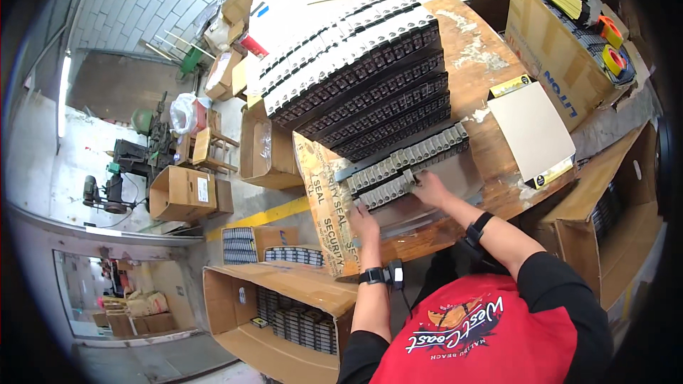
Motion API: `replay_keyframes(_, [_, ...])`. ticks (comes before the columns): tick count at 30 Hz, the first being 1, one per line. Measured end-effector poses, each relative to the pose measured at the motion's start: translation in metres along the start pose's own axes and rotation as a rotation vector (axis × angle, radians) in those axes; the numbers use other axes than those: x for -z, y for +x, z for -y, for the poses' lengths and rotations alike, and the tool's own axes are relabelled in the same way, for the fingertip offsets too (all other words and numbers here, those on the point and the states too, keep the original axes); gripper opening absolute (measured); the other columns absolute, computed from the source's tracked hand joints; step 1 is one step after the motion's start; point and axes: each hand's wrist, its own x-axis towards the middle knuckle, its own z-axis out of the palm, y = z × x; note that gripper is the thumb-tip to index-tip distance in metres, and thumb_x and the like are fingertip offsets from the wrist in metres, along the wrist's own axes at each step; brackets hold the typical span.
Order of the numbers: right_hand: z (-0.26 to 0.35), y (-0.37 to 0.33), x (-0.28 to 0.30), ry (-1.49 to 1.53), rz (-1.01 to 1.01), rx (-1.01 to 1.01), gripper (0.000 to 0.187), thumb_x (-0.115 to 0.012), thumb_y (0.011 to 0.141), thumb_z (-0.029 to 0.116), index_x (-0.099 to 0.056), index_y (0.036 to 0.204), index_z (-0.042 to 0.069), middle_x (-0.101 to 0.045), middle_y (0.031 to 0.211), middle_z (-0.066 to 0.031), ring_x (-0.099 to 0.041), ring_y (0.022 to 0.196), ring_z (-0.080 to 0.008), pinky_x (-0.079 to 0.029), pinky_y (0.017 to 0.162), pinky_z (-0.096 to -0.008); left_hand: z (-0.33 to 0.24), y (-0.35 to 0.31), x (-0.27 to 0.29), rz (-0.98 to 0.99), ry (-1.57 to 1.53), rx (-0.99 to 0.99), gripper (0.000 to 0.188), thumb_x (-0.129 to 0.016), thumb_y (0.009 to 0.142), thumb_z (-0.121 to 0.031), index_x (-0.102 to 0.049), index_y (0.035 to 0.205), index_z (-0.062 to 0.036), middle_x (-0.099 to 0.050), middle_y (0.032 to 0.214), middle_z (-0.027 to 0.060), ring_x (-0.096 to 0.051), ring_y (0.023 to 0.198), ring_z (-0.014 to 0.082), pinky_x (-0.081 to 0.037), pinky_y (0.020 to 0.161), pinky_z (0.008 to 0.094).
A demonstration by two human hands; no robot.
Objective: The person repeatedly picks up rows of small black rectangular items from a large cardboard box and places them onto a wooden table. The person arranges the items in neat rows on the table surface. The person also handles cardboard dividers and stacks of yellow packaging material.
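Two rows of small blocks with grey metallic tops and dark sides stand on the table close in front of me. My left hand [364, 225] is at the left end of the nearer row [385, 193], thumb and fingers closed about the end blocks; its fingertips are slightly blurred. My right hand [432, 190] pinches a small grey block [408, 177] at that row's right end. Just beyond lies the longer row [405, 156], touched by neither hand. What kind of parts these are I cannot make out.
Behind the rows rises a tall stack of similar parts [377, 92] in dark layers. A cardboard sheet [532, 131] lies at the right of the wooden table [491, 203]. Open cartons [284, 338] stand below left, and another carton [558, 50] stands far right.
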Motion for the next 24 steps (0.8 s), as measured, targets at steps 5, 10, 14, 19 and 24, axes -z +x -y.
replay_keyframes(5, [0.010,-0.003,0.008,0.177,0.104,0.009,0.049,-0.064,0.078,0.043,-0.063,0.098,-0.002,-0.063,0.091,-0.0228,-0.061,0.085,-0.0344,-0.046,0.076,-0.0373,-0.021,0.000,0.011,-0.080,0.070,-0.050,0.035,-0.044,0.092,-0.016,-0.046,0.113,0.0117,-0.044,0.115,0.0348,-0.040,0.110,0.0464,-0.031,0.095,0.0471])
replay_keyframes(10, [0.005,-0.004,0.021,-0.004,0.212,-0.010,0.061,-0.061,0.077,0.052,-0.060,0.109,0.000,-0.063,0.100,-0.0214,-0.060,0.095,-0.0327,-0.046,0.082,-0.0385,-0.047,-0.025,0.054,-0.117,-0.048,0.188,0.041,-0.047,0.091,-0.023,-0.048,0.117,0.0096,-0.045,0.121,0.0297,-0.039,0.117,0.0405,-0.026,0.102,0.0441])
replay_keyframes(14, [-0.011,-0.015,0.051,-0.301,0.155,0.039,0.050,-0.060,0.080,0.039,-0.058,0.112,0.001,-0.061,0.105,-0.0208,-0.058,0.099,-0.0341,-0.045,0.084,-0.0403,-0.080,-0.074,0.139,0.341,-0.335,-0.018,0.038,-0.051,0.091,-0.025,-0.053,0.116,0.0036,-0.058,0.111,0.0165,-0.053,0.107,0.0245,-0.039,0.094,0.0331])
replay_keyframes(19, [-0.001,-0.019,0.066,-0.132,0.107,0.172,0.022,-0.054,0.080,0.003,-0.061,0.100,-0.005,-0.063,0.084,-0.0139,-0.060,0.073,-0.0195,-0.047,0.068,-0.0298,-0.092,-0.127,0.317,0.356,-0.367,0.100,0.034,-0.055,0.090,-0.020,-0.054,0.119,-0.0015,-0.061,0.105,0.0074,-0.057,0.096,0.0172,-0.045,0.085,0.0281])
replay_keyframes(24, [0.201,-0.037,-0.017,0.085,0.364,0.394,0.016,-0.050,0.081,-0.004,-0.060,0.094,-0.006,-0.057,0.070,-0.0069,-0.055,0.063,-0.0108,-0.045,0.059,-0.0253,0.060,-0.160,0.457,-0.643,-0.437,0.401,0.036,-0.050,0.091,-0.024,-0.056,0.116,0.0002,-0.062,0.102,0.0091,-0.059,0.089,0.0133,-0.047,0.074,0.0257])
